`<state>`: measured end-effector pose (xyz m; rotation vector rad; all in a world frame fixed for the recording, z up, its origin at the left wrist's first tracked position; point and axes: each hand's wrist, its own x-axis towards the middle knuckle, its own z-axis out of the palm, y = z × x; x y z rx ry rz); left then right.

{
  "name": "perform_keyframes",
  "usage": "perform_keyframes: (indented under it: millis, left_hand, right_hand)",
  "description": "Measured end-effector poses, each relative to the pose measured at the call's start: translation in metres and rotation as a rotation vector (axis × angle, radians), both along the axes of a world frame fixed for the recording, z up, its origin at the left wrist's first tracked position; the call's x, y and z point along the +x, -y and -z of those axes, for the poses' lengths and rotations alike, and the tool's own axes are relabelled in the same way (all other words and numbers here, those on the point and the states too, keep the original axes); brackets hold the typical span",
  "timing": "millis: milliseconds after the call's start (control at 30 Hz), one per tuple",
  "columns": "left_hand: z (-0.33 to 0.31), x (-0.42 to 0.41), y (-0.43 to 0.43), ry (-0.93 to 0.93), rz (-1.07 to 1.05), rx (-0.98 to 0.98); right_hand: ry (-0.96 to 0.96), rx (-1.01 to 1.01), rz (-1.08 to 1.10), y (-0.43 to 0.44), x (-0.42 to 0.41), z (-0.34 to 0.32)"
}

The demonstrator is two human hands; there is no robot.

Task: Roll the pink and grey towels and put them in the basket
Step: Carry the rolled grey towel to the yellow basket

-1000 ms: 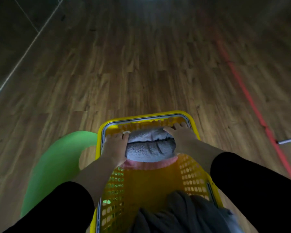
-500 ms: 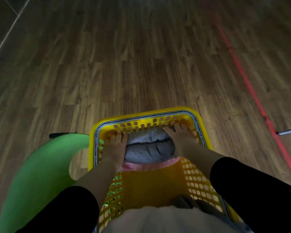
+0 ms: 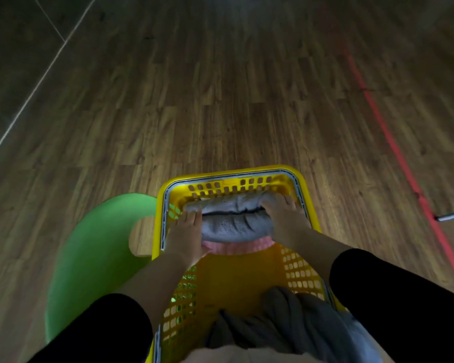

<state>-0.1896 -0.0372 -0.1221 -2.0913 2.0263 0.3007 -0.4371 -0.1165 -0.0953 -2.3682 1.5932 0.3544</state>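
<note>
Floor (image 3: pixel 220 100) of brown planks under basket (image 3: pixel 231 172).

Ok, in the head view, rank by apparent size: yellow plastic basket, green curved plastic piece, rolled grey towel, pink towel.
1. yellow plastic basket
2. green curved plastic piece, partly hidden behind it
3. rolled grey towel
4. pink towel: only a strip shows under the grey one, so its real size is unsure
</note>
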Motion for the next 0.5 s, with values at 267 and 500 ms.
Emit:
perform_keyframes:
  millis: [267, 500]
  left_hand:
    - [-0.046, -0.05, -0.087, -0.177, -0.139, 0.011]
    - [-0.065, -0.094, -0.158, -0.284, -0.117, 0.061]
  right_hand:
    - [-0.068, 0.044, -0.094, -0.056, -0.033, -0.042]
    - [-0.02, 0.1, -0.102, -0.124, -0.073, -0.06]
